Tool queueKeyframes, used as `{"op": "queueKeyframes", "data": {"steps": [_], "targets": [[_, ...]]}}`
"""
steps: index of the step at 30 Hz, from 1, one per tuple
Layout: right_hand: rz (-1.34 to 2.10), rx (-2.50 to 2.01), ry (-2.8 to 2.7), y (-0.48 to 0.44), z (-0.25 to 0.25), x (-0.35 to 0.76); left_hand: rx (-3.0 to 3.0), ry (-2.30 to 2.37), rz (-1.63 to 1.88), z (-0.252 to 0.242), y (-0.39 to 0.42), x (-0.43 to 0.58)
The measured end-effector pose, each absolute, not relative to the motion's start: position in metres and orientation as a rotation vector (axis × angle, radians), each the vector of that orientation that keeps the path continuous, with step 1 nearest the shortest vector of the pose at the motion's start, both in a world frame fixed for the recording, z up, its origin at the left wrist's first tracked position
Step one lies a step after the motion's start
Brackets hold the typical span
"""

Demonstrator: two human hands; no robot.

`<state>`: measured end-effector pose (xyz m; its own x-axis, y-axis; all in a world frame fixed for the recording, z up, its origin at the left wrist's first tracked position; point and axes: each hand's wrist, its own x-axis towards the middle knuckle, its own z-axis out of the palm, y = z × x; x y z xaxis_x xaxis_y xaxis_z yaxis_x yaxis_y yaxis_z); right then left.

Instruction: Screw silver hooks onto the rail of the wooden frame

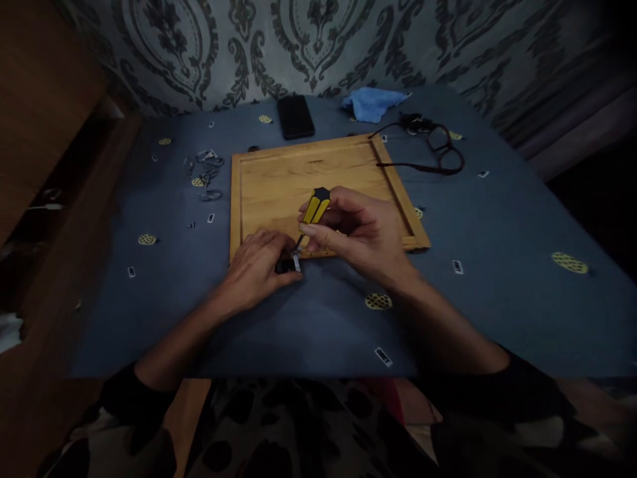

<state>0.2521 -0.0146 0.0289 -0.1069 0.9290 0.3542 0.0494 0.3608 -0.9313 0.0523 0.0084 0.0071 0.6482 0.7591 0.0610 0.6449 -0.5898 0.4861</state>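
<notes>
A wooden panel (298,182) with a raised frame lies on the blue patterned tablecloth. My right hand (361,232) is closed around the yellow and black handle of a screwdriver (317,206), its shaft slanting down to the panel's near edge. At the tip is a small metal piece (297,261), partly hidden by fingers. My left hand (261,262) rests on the near edge of the panel, fingers and thumb closed around this metal piece from the left.
Behind the panel lie a black phone (295,117) and a blue cloth (373,104). Eyeglasses (442,149) touch the panel's right side. Small metal parts (210,159) are scattered left of the panel. A patterned wall rises at the back.
</notes>
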Motion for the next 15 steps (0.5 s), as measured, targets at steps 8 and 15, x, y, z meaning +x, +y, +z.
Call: {"op": "queueKeyframes", "data": {"steps": [8, 15], "targets": [[0.840, -0.986, -1.363, -0.0200, 0.0266, 0.2491, 2.428, 1.094, 0.369, 0.0089, 0.0079, 0.0522], [0.891, -0.969, -1.369, -0.0200, 0.0218, 0.2483, 2.422, 1.105, 0.340, 0.0121, 0.0080, 0.0529]]}}
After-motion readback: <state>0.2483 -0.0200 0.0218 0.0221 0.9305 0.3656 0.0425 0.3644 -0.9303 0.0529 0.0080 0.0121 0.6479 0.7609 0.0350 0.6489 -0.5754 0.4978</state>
